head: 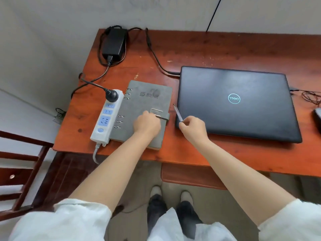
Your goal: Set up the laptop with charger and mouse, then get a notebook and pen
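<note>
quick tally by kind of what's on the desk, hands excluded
Laptop: 1
Charger brick: 1
Power strip: 1
Notebook: 1
Pen: 1, held in the right hand
Dark object at right edge, cut off: 1
Total: 6

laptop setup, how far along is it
Done: black charger brick plugged into white power strip, cable at closed black laptop. In hand: left hand on grey ring-bound notebook, right hand holds pen. Left: mouse at right edge, connection unclear.

Both bare forearms extended, left hand curled knuckles-up, right hand seemingly pinched closed
</note>
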### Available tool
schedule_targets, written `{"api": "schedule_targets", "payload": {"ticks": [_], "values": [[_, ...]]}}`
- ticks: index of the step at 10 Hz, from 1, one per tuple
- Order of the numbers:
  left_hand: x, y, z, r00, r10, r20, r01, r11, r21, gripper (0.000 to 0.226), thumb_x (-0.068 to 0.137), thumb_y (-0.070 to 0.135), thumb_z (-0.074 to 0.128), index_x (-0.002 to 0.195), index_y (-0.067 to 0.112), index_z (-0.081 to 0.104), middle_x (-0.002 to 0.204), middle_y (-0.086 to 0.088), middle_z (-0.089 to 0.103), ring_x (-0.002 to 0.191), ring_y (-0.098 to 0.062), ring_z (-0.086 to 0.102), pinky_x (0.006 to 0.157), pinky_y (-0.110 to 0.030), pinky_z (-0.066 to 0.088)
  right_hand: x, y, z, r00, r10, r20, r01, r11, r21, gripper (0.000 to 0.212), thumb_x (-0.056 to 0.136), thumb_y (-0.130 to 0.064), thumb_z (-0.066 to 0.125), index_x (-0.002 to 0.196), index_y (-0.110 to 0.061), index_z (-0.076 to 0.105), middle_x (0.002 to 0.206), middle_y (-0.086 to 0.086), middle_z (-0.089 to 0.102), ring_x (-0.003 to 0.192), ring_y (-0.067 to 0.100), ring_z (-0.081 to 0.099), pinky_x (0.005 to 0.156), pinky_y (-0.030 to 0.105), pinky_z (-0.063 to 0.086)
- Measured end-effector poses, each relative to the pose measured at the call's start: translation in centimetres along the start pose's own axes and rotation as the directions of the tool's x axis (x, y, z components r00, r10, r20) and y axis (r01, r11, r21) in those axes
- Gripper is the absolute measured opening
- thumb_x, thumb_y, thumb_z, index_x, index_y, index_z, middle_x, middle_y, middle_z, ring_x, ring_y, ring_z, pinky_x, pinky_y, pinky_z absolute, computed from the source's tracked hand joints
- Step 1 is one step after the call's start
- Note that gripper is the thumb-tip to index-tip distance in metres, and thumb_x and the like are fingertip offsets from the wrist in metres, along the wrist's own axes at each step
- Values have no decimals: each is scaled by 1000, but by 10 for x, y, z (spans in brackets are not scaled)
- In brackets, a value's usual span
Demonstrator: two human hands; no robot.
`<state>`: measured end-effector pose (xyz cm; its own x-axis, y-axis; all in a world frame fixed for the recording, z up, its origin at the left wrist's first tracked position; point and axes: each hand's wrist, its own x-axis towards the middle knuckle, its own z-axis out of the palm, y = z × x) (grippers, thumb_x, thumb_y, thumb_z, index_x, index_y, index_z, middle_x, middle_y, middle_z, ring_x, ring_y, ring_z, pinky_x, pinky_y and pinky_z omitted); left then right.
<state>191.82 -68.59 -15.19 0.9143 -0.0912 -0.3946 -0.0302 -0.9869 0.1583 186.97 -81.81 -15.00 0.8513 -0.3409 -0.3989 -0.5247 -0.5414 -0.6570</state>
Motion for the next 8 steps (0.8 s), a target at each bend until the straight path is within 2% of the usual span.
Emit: {"api": "schedule_targets", "payload": {"ticks": [1, 2, 3, 4, 5, 6, 7, 8], "values": [[13, -49, -9, 988, 67, -136, -52, 992, 112, 33, 95, 17, 40, 120, -2, 47, 129, -21, 47, 118, -36, 42, 94, -44, 41, -3, -17, 37, 993, -95, -73, 84, 986, -141, 20, 87, -11, 48, 104, -1, 49, 93, 22, 67, 84, 39, 61, 60, 31, 35], [16, -77, 2, 985, 151, -84, -132, 972, 193, 51, 97, 31, 39, 141, 9, 29, 150, -18, 27, 136, -36, 24, 109, -44, 30, -4, -19, 61, 979, -177, -98, 125, 911, -392, 22, 87, -10, 44, 107, -2, 45, 94, 22, 69, 84, 41, 64, 57, 32, 32], [10, -81, 20, 987, 130, -97, -107, 972, 210, 55, 97, 43, 32, 147, 23, 17, 157, -8, 15, 139, -40, 14, 112, -49, 23, -8, -10, 71, 976, -165, -143, 78, 874, -481, 19, 90, -13, 41, 106, -4, 49, 99, 17, 68, 88, 39, 65, 59, 34, 44], [2, -74, 30, 988, 91, -123, -66, 979, 195, 57, 95, 50, 30, 146, 30, 16, 157, -4, 14, 136, -45, 14, 108, -55, 23, -15, -6, 76, 967, -188, -170, 91, 884, -459, 19, 91, -12, 42, 103, -2, 52, 101, 19, 64, 84, 41, 64, 56, 34, 40], [-2, -77, 34, 981, 106, -164, -73, 978, 196, 59, 93, 52, 31, 146, 31, 16, 154, -6, 20, 132, -44, 19, 103, -54, 28, -20, -6, 76, 960, -216, -176, 123, 895, -428, 19, 89, -8, 44, 102, 2, 55, 100, 23, 60, 81, 43, 61, 55, 38, 39], [-8, -79, 39, 978, 91, -186, -60, 984, 168, 60, 91, 56, 31, 145, 33, 16, 149, -5, 24, 128, -42, 22, 98, -52, 33, -21, -3, 75, 963, -221, -156, 128, 880, -458, 20, 89, -6, 44, 104, 2, 54, 102, 23, 58, 83, 42, 60, 55, 34, 31], [-13, -79, 43, 985, 71, -159, -46, 986, 157, 61, 91, 57, 29, 146, 34, 12, 150, -5, 21, 131, -40, 18, 100, -52, 32, -21, -3, 76, 974, -193, -121, 113, 872, -477, 21, 89, -6, 43, 106, 1, 53, 103, 22, 56, 84, 41, 60, 55, 34, 31], [-11, -79, 44, 976, 128, -175, -96, 979, 182, 61, 93, 51, 28, 147, 29, 10, 155, -8, 16, 139, -40, 9, 110, -56, 18, -25, -3, 66, 974, -199, -104, 117, 846, -521, 26, 89, -10, 43, 112, -4, 53, 105, 19, 57, 86, 40, 59, 60, 36, 40]]}}
